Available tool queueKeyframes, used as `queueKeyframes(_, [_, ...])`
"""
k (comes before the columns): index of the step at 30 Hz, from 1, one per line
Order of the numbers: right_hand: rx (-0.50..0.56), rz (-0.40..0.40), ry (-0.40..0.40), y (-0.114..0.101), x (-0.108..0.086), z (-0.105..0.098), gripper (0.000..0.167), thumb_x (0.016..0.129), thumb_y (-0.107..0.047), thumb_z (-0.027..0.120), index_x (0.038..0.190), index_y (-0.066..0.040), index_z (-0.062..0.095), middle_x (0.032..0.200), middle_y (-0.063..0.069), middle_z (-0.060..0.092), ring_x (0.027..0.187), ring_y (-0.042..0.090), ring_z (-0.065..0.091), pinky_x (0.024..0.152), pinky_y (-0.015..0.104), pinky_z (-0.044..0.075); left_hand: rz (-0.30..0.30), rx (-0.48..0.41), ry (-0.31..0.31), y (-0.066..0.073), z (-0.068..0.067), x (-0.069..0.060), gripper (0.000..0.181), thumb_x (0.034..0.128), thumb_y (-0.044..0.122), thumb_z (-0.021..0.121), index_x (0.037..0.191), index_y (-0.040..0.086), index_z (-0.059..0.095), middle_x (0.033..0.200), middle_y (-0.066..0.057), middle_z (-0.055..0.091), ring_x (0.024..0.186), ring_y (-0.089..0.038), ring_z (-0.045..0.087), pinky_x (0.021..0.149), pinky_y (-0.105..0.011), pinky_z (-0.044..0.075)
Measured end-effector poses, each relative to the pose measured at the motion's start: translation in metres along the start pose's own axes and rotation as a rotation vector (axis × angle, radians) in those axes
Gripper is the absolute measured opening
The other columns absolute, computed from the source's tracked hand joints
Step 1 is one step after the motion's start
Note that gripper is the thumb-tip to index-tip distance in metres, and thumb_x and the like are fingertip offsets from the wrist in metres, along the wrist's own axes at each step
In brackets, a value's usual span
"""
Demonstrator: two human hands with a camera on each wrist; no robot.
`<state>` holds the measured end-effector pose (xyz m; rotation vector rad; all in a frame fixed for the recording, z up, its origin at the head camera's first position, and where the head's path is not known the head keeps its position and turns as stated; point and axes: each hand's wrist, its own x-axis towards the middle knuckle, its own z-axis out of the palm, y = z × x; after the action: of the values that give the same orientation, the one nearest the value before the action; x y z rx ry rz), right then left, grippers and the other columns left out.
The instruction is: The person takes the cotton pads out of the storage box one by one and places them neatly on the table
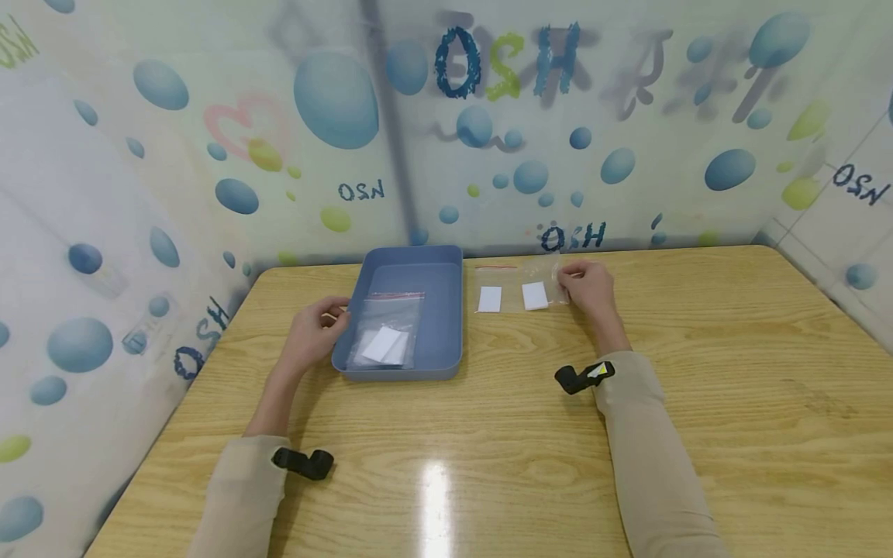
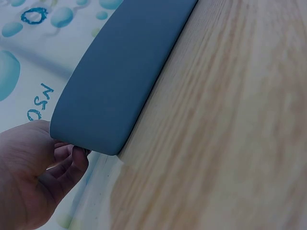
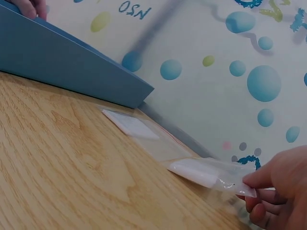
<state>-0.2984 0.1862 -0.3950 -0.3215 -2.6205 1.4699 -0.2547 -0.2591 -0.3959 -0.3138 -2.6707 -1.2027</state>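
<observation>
My left hand (image 1: 315,333) holds the left rim of a blue-grey plastic tray (image 1: 449,318); in the left wrist view, the tray's outer wall (image 2: 112,76) hides part of the fingers. Inside the tray lies a clear zip bag (image 1: 398,310) with white squares in it. To the tray's right, two clear zip bags lie side by side, the left one around a white square (image 1: 490,299) and the right one around another white square (image 1: 535,296). My right hand (image 1: 589,291) pinches the right bag's outer corner, slightly raised in the right wrist view, between thumb and fingers.
A wooden table (image 1: 502,457) carries everything, its far edge against a wall covering (image 1: 432,170) printed with blue and green drops. Black wrist cameras sit on both sleeves, such as the right camera (image 1: 582,377).
</observation>
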Motion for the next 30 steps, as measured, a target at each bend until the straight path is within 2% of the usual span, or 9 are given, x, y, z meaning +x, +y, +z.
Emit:
queueKeyframes(13, [-0.047, -0.021, -0.006, 0.0002, -0.0007, 0.001, 0.028, 0.102, -0.017, 0.059, 0.117, 0.005, 0.069, 0.106, 0.019, 0.064, 0.079, 0.017, 0.056, 0.063, 0.02, 0.043, 0.0, 0.009, -0.014, 0.0007, -0.0006, -0.0003, 0.03, 0.0991, 0.009, 0.06, 0.125, -0.005, 0.065, 0.095, -0.017, 0.065, 0.083, -0.025, 0.065, 0.069, -0.023, 0.047])
queueKeyframes(21, [-0.092, -0.041, -0.001, -0.0016, -0.0034, 0.0004, 0.029, 0.101, -0.014, 0.059, 0.118, 0.008, 0.067, 0.117, 0.025, 0.063, 0.101, 0.032, 0.057, 0.08, 0.035, 0.046, -0.008, 0.027, -0.018, -0.0002, -0.0004, 0.0005, 0.03, 0.099, 0.009, 0.059, 0.126, -0.004, 0.065, 0.096, -0.016, 0.065, 0.085, -0.027, 0.065, 0.07, -0.025, 0.048])
queueKeyframes(30, [-0.081, -0.003, -0.011, -0.004, -0.0066, 0.0, 0.032, 0.102, -0.015, 0.058, 0.122, 0.01, 0.065, 0.121, 0.026, 0.061, 0.108, 0.034, 0.054, 0.096, 0.045, 0.045, 0.006, 0.02, -0.006, 0.0006, -0.0004, -0.0008, 0.029, 0.0988, 0.009, 0.06, 0.124, -0.005, 0.066, 0.094, -0.016, 0.065, 0.08, -0.019, 0.063, 0.068, -0.022, 0.046])
